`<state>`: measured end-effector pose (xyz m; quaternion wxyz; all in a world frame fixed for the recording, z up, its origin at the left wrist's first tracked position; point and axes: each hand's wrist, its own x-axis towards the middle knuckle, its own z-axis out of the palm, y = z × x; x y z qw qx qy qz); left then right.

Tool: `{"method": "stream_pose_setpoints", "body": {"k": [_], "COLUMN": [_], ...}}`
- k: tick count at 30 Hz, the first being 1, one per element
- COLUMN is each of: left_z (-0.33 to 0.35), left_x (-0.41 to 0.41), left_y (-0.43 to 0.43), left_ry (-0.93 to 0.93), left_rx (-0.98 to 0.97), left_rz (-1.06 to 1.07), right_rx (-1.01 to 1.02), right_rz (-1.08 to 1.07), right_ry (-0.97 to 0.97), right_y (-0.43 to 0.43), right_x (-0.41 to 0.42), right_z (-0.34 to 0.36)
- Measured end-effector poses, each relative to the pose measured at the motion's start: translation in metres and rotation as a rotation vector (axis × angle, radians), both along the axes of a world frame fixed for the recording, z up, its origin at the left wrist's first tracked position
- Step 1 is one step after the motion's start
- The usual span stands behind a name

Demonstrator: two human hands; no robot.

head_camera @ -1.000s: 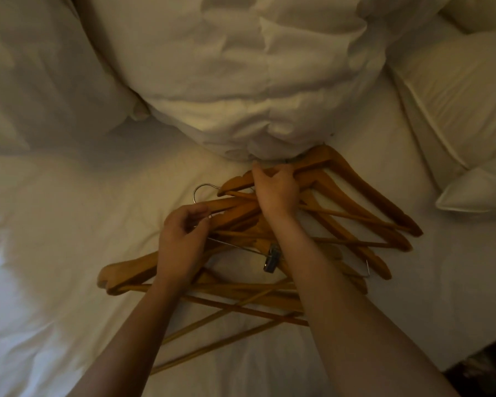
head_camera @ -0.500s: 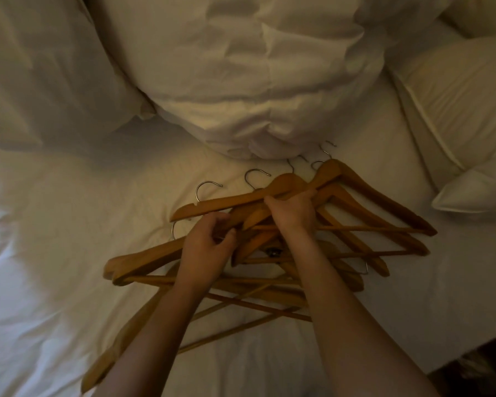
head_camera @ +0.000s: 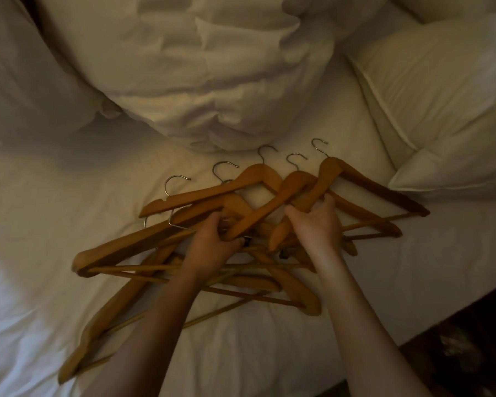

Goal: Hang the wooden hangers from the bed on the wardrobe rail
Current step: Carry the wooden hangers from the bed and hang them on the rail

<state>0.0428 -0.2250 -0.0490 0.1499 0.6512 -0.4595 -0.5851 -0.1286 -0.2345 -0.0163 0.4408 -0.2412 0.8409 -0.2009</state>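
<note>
On the white bed sheet [head_camera: 69, 213] lies a tangled pile of wooden hangers [head_camera: 184, 224]. Left hand [head_camera: 212, 242] and right hand [head_camera: 317, 224] each clutch hanger arms within it.

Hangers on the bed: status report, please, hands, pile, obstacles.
Left hand and right hand both gripping the hangers. Pile tangled on the bed, none hung. Duvet close behind the hooks.
</note>
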Motion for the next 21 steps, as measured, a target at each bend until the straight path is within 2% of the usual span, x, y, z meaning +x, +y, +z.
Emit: {"method": "stream_pose_setpoints", "body": {"k": [4,8,11,13,17,21], "left_z": [0.008,0.016,0.026,0.029,0.033,0.053], "left_x": [-0.011,-0.029,-0.046,-0.057,-0.073,-0.083], "left_y": [-0.001,0.002,0.011,0.020,0.038,0.059], "left_ry": [0.019,-0.004,0.123,0.172,0.242,0.443], "left_rx": [0.033,0.119,0.320,0.382,0.433,0.429], "left_rz": [0.057,-0.047,-0.057,-0.035,0.080,0.213], "right_rx": [0.032,0.023,-0.001,-0.016,-0.049,-0.079], "right_rz": [0.076,0.109,0.093,0.075,0.110,0.151], "right_ry": [0.016,-0.018,-0.083,-0.143,-0.239,-0.285], "right_y": [0.029,0.048,0.063,0.074,0.094,0.110], "right_x": [-0.025,-0.035,-0.040,-0.044,-0.056,-0.065], "right_z": [0.008,0.012,0.017,0.021,0.033,0.046]}}
